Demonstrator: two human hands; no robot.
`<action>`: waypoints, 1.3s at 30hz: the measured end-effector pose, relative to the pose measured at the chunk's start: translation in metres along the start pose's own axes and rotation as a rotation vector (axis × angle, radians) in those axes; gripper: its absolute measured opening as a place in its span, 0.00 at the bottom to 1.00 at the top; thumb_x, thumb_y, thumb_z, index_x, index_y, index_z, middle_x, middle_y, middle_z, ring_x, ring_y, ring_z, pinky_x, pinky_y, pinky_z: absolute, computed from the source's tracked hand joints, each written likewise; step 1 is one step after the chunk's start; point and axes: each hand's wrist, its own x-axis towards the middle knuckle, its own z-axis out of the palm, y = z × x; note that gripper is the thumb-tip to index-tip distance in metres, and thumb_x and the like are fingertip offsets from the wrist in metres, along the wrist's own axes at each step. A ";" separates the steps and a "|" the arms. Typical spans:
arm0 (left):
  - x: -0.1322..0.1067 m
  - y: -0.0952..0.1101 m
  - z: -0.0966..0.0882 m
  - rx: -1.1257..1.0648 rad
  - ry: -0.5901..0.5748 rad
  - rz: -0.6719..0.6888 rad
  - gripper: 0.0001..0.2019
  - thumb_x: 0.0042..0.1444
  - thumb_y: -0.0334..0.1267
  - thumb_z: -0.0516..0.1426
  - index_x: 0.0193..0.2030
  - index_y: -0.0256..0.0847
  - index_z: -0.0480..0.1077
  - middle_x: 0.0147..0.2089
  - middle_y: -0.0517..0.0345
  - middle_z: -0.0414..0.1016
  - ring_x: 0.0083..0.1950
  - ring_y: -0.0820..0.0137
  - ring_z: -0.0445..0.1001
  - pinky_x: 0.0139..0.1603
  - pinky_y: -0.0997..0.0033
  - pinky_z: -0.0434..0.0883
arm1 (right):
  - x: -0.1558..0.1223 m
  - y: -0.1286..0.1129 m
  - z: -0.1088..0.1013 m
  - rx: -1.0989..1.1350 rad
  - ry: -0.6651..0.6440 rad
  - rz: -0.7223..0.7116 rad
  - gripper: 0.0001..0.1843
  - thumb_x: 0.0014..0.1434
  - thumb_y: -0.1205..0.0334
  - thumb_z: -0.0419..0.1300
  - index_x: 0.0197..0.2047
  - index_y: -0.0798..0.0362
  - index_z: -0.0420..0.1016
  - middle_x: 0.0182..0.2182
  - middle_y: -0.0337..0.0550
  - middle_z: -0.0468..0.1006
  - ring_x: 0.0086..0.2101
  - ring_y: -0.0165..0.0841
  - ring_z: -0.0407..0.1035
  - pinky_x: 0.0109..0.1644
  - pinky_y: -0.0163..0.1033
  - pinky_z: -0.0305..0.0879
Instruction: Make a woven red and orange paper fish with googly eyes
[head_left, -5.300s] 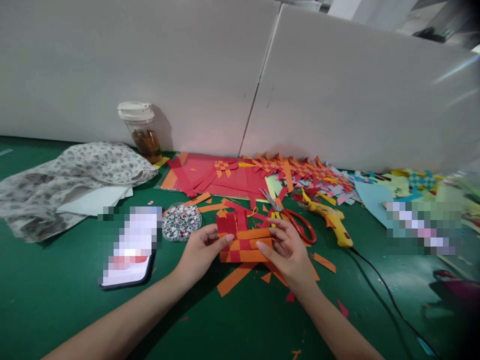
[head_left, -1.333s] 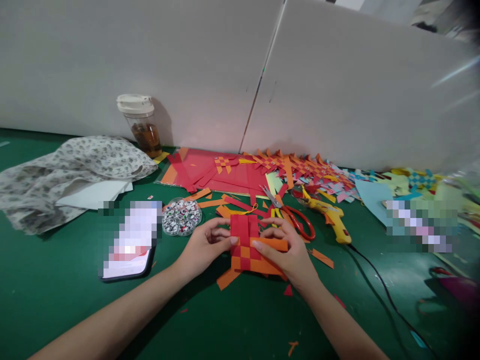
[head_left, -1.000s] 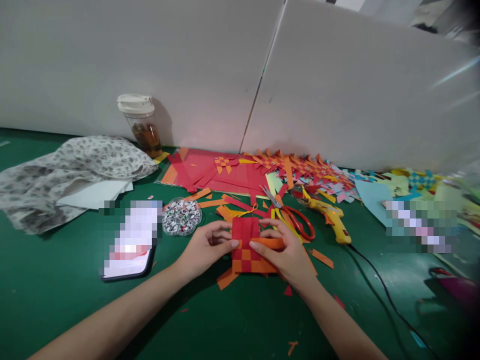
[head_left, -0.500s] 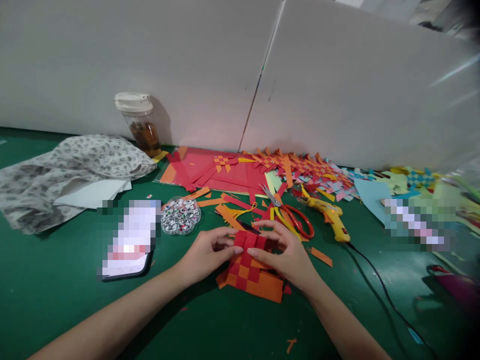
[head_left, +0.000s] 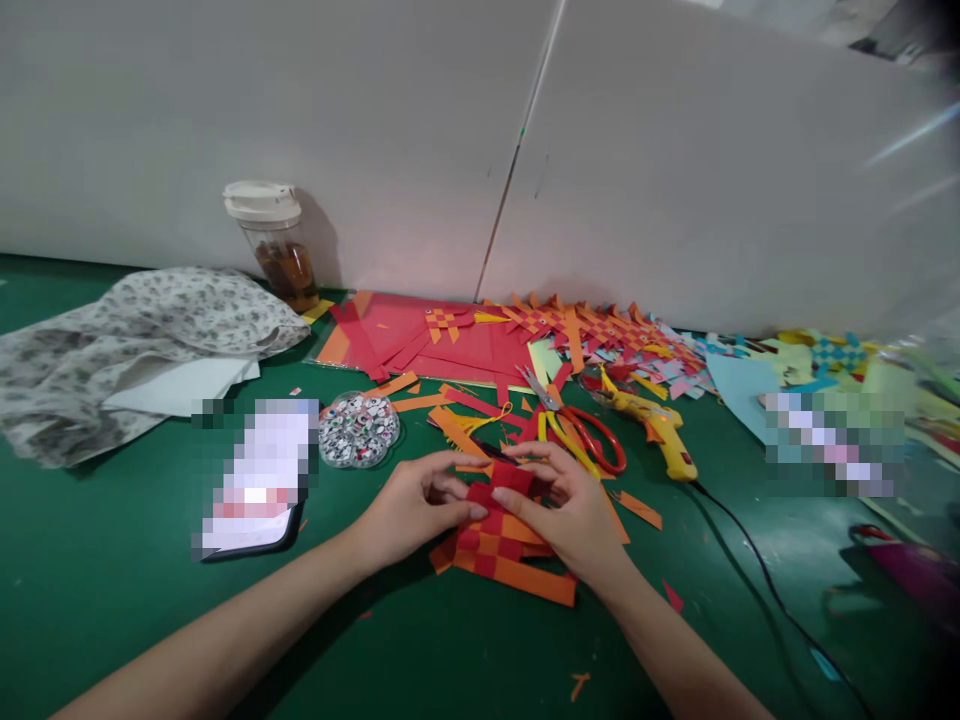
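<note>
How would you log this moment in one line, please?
left hand: pinching woven paper; right hand: likewise; scissors: on table; glue gun: right of scissors

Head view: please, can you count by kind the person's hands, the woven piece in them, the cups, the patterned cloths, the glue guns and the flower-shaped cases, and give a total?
Left hand and right hand: 2
Woven piece: 1
Cup: 1
Patterned cloth: 1
Glue gun: 1
Flower-shaped case: 1
Total: 7

The right hand (head_left: 566, 505) is partly hiding the woven paper (head_left: 489, 546); pixelation is masking the phone's screen (head_left: 262, 470); the cloth (head_left: 187, 312) is running off left.
</note>
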 end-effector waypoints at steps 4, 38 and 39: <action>0.000 0.002 0.000 -0.055 0.004 0.031 0.25 0.45 0.36 0.64 0.51 0.41 0.64 0.31 0.60 0.75 0.29 0.74 0.72 0.32 0.73 0.67 | 0.001 0.004 0.000 0.035 0.040 0.031 0.19 0.45 0.54 0.66 0.40 0.49 0.69 0.35 0.43 0.78 0.34 0.37 0.74 0.33 0.39 0.68; 0.001 0.007 0.003 -0.159 0.031 0.019 0.22 0.43 0.34 0.65 0.45 0.39 0.64 0.40 0.53 0.76 0.39 0.63 0.76 0.37 0.66 0.72 | 0.002 0.003 0.006 0.216 -0.054 0.120 0.29 0.41 0.56 0.69 0.46 0.48 0.64 0.32 0.40 0.77 0.31 0.32 0.73 0.34 0.36 0.68; 0.001 0.007 0.003 -0.191 0.061 0.027 0.21 0.43 0.34 0.65 0.45 0.39 0.64 0.41 0.52 0.76 0.39 0.64 0.77 0.38 0.66 0.72 | 0.003 0.003 0.005 0.198 -0.069 0.124 0.30 0.41 0.56 0.70 0.47 0.48 0.63 0.33 0.41 0.77 0.31 0.32 0.73 0.35 0.36 0.68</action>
